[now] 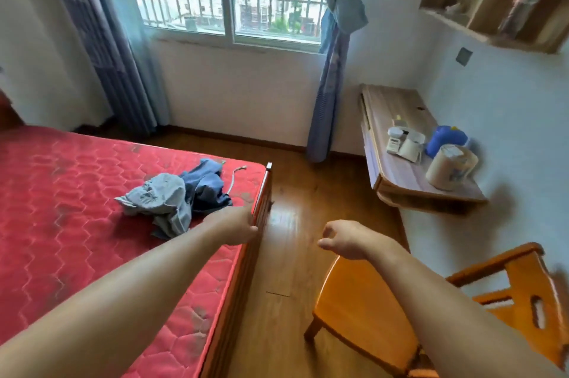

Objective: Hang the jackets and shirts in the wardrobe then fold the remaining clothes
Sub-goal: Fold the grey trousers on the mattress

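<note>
A crumpled pale blue-grey garment (161,200) lies on the red mattress (77,193) near its right edge, partly over a darker blue garment (206,182). A thin white cord (235,176) lies just beyond them. My left hand (237,225) reaches over the mattress edge, just right of the clothes, with its fingers hidden past the bed's wooden side rail. My right hand (345,239) hangs over the floor above a chair, fingers loosely curled and holding nothing. No wardrobe is in view.
A wooden chair (369,316) stands at the lower right. A wall-mounted desk (400,183) at the right holds a blue jug (445,139) and small white appliances. Wooden floor (292,254) runs between bed and chair. A window with curtains fills the far wall.
</note>
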A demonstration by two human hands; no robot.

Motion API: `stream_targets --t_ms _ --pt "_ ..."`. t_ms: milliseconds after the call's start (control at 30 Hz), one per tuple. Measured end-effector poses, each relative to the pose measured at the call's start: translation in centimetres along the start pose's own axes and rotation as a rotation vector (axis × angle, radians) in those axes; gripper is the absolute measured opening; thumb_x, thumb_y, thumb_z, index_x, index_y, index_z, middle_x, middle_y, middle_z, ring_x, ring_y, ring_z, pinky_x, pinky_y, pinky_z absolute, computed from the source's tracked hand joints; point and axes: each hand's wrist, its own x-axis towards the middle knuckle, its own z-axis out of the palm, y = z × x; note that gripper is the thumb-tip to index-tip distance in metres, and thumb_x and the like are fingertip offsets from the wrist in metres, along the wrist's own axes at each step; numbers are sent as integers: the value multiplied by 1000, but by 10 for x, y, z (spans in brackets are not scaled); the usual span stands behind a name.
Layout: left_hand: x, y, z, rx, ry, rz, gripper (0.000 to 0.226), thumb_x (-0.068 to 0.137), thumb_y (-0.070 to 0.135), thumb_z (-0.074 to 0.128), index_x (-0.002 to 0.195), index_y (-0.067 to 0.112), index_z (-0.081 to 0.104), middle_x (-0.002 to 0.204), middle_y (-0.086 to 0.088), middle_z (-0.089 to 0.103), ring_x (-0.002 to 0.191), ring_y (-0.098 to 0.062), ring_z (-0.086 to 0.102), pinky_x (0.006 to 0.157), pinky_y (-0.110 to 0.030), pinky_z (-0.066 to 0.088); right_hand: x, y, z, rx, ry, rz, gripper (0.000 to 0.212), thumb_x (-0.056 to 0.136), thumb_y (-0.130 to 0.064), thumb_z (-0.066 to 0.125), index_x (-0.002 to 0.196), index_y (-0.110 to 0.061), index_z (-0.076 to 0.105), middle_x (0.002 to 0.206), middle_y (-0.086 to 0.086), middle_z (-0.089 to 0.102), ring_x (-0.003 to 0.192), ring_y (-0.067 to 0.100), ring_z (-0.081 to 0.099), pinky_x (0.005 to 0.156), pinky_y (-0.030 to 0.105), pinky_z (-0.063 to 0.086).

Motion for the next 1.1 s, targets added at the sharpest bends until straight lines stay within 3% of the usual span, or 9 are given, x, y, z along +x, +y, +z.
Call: stream_targets --t_ms 100,200,300,400,467,533,633,833,1100 --pt "19 -20 -9 -56 23 -137 27 87 44 54 89 20 65 88 2 66 83 -20 61 73 -32 51 61 -8 -31 -96 -21 -69 38 97 -47 60 124 -20 64 123 1 65 106 17 62 87 30 55" --pt "27 -48 -11 -96 16 -281 29 84 52 52 93 26 64 99 1 67 98 -23 63 85 -36 54 114 -32 -48 -180 -63 -154 37 96 -48 60 120 -21 66 120 -1 67 101 16 62 84 31 54" --pt "30 -81 -8 -155 -1 -420 24 82 52 52 84 30 59 105 0 68 102 -25 63 90 -39 54 151 -66 -54 -271 -139 -295 35 99 -41 58 126 -20 64 118 -4 63 110 21 61 83 26 44" --pt "33 -116 -5 -205 15 -545 23 83 51 54 78 29 53 109 -1 69 105 -26 64 91 -38 53 190 -99 -49 -358 -197 -375 36 99 -39 56 127 -17 64 128 4 65 117 27 60 95 30 47" --pt "37 -138 -3 -221 12 -614 22 84 51 53 87 30 57 115 0 68 109 -26 63 93 -38 52 221 -120 -41 -409 -214 -419 40 96 -45 55 123 -18 65 126 7 67 113 29 63 97 38 51" --pt "45 -160 -4 -253 4 -668 31 86 50 52 104 28 63 119 1 67 112 -26 61 95 -38 51 249 -142 -36 -483 -235 -469 39 97 -44 53 122 -16 65 123 10 67 111 31 62 93 37 51" --pt "65 -192 -12 -277 -7 -737 38 90 47 52 119 26 64 124 0 65 117 -26 60 97 -38 50 284 -171 -41 -529 -249 -501 39 100 -42 54 130 -16 60 125 10 65 115 31 60 93 35 50" --pt "111 -234 -32 -312 -25 -799 41 91 48 52 127 28 60 131 -1 62 120 -26 58 98 -39 49 354 -214 -56 -576 -242 -535 42 102 -41 51 131 -11 59 124 13 66 112 32 62 90 35 49" --pt "184 -272 -47 -350 -20 -840 44 93 46 50 133 28 57 136 -1 58 123 -26 57 95 -36 47 466 -280 -58 -666 -352 -626 38 102 -37 50 126 -10 64 121 13 68 109 32 63 88 35 49"
